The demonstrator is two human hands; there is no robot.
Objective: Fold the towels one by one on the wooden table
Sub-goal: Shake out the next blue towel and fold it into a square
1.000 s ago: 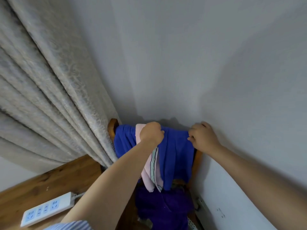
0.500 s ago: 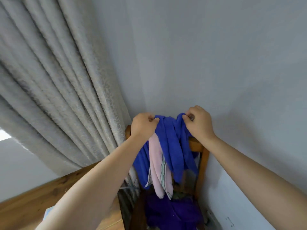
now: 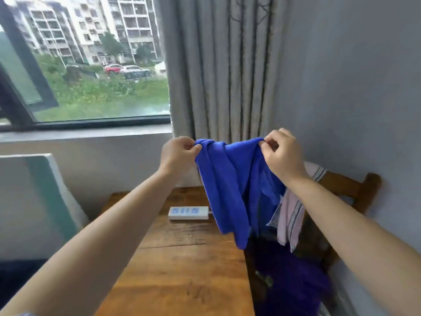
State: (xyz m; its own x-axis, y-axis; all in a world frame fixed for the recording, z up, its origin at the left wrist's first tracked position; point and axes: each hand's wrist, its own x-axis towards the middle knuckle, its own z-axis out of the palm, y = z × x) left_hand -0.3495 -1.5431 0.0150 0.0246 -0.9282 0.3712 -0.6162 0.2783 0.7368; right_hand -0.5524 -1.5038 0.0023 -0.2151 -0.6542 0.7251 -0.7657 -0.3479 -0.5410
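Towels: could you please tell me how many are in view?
3: blue towel held up by both hands, striped towel over the chair back, purple one on its seat. More may be hidden.

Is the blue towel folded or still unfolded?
Unfolded: the blue towel hangs bunched in the air from the left hand and right hand.

A window (image 3: 91,60) at left shows daylight, grass, parked cars and apartment blocks. Grey curtain (image 3: 227,69) hangs in the corner beside a grey wall (image 3: 353,76). A wooden chair (image 3: 355,190) stands against that wall.
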